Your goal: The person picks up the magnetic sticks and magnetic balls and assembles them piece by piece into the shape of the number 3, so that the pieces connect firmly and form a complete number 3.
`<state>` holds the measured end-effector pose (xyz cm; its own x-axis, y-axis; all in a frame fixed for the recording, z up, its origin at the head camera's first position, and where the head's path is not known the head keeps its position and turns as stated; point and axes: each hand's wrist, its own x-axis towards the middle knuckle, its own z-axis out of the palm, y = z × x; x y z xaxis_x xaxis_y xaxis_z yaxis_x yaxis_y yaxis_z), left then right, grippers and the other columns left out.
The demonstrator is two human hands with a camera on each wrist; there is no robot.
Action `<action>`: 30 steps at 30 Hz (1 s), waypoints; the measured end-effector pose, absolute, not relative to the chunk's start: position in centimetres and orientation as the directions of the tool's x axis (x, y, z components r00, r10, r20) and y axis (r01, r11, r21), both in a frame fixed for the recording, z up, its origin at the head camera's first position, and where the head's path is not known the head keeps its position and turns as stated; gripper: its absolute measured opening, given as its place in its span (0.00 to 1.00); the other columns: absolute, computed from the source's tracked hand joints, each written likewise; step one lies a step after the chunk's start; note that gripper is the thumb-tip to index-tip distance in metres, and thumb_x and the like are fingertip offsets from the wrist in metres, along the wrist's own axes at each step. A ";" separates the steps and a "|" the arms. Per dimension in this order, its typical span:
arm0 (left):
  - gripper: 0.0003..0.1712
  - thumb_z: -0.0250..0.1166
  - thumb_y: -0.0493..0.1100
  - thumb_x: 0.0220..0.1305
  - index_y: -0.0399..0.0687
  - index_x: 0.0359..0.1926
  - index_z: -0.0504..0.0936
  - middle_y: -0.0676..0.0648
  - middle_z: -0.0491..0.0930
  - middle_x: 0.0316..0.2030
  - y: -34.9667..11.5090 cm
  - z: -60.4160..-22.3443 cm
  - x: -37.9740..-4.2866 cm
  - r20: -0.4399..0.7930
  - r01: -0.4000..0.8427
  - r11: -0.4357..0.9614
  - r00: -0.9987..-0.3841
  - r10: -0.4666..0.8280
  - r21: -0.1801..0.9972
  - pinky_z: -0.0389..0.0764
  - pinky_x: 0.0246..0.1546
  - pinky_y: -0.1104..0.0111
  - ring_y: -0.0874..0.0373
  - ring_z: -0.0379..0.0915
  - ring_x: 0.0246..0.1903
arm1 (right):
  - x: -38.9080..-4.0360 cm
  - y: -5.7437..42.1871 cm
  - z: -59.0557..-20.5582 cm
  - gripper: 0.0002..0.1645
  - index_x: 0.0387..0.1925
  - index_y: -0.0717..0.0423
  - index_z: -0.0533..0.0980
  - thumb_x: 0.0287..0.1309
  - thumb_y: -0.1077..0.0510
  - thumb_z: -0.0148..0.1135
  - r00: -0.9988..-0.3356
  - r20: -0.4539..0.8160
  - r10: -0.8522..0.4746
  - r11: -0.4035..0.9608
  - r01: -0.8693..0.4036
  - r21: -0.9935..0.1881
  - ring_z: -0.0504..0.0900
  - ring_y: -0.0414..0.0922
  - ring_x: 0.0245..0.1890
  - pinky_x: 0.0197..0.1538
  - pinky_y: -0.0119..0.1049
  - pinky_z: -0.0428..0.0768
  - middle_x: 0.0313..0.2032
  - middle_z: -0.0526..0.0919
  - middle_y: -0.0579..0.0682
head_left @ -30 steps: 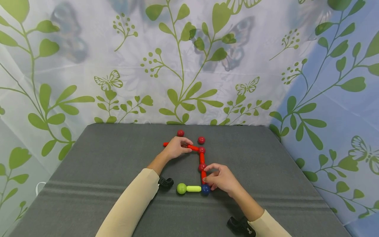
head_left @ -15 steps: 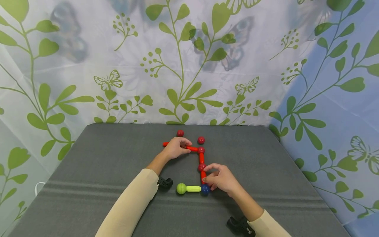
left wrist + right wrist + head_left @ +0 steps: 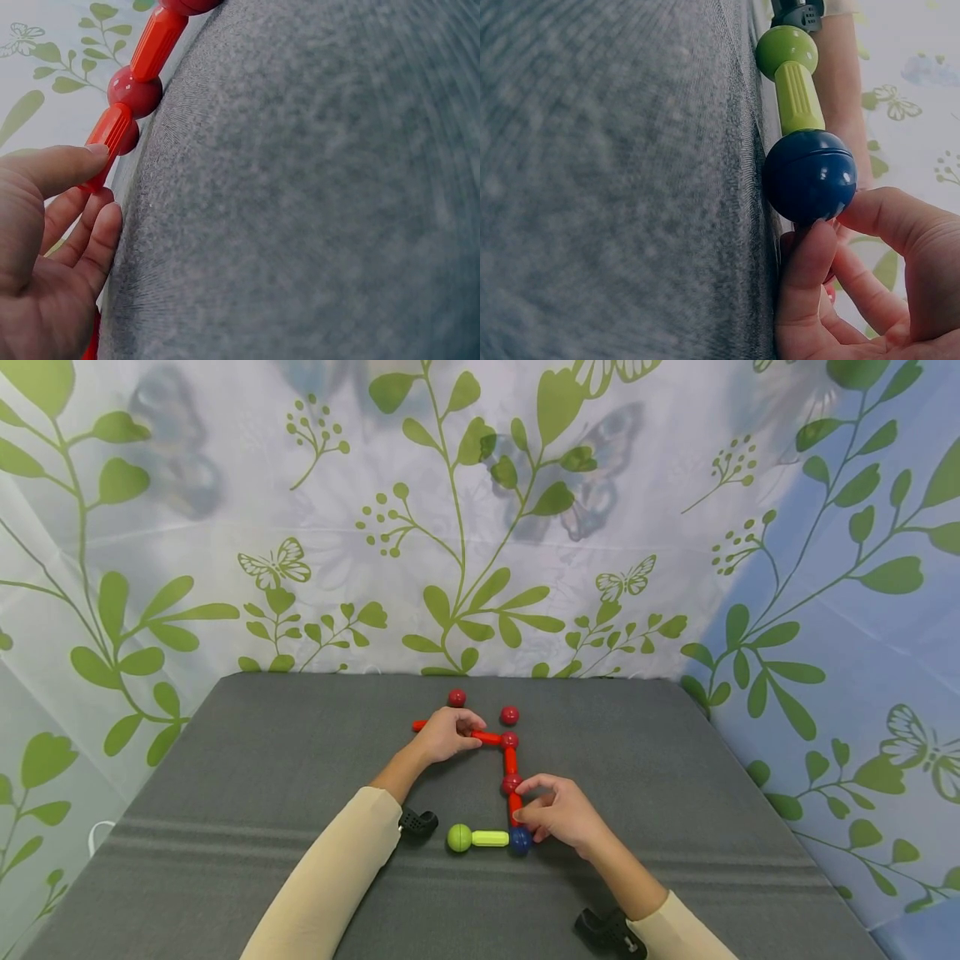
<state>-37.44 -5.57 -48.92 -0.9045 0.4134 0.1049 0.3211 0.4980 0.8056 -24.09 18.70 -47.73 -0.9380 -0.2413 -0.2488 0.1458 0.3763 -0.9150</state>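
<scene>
A bent chain of magnetic-style rods and balls lies on the grey table. My left hand pinches a red rod between thumb and fingers; the rod's far end meets a red corner ball. From there a second red rod runs to a red middle ball. My right hand pinches the red rod between that ball and a blue ball. A lime rod joins the blue ball to a green ball. The right fingertips partly hide the rod they hold.
Two loose red balls, a left one and a right one, lie beyond the chain. Another red rod shows behind my left hand. A patterned curtain hangs behind the table.
The left end of the red rod in my left hand sits slightly lower than a second ago, and the left thumb has shifted a little with it. My right hand stays in place.
</scene>
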 end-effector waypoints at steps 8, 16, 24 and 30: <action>0.15 0.75 0.37 0.61 0.43 0.49 0.87 0.44 0.86 0.42 -5.6 -49.0 -37.3 0.091 0.308 0.510 -0.910 0.406 0.803 0.80 0.46 0.65 0.57 0.77 0.40 | -24.0 18.6 -47.8 0.23 0.52 0.60 0.79 0.54 0.62 0.73 -0.940 -0.252 -0.230 0.376 0.153 -0.914 0.82 0.46 0.22 0.30 0.41 0.85 0.30 0.88 0.54; 0.16 0.75 0.37 0.61 0.41 0.50 0.87 0.46 0.86 0.43 -5.8 -49.3 -37.6 0.097 0.317 0.505 -0.905 0.415 0.803 0.81 0.48 0.65 0.56 0.79 0.41 | -24.1 18.6 -47.8 0.23 0.52 0.60 0.79 0.54 0.62 0.73 -0.939 -0.256 -0.230 0.373 0.158 -0.914 0.83 0.46 0.23 0.30 0.40 0.85 0.31 0.88 0.54; 0.16 0.75 0.37 0.61 0.42 0.50 0.87 0.47 0.86 0.42 -5.9 -49.4 -37.8 0.107 0.326 0.495 -0.901 0.420 0.806 0.82 0.46 0.67 0.57 0.79 0.41 | -24.1 18.6 -47.8 0.24 0.52 0.61 0.78 0.54 0.62 0.74 -0.939 -0.252 -0.235 0.368 0.154 -0.917 0.83 0.47 0.23 0.30 0.41 0.86 0.31 0.89 0.54; 0.16 0.74 0.36 0.61 0.41 0.50 0.86 0.47 0.86 0.41 -6.1 -49.3 -37.9 0.105 0.329 0.491 -0.897 0.429 0.806 0.81 0.42 0.69 0.57 0.80 0.40 | -24.1 18.6 -47.8 0.23 0.52 0.60 0.79 0.54 0.61 0.73 -0.940 -0.257 -0.225 0.382 0.157 -0.911 0.83 0.47 0.23 0.31 0.41 0.86 0.31 0.88 0.53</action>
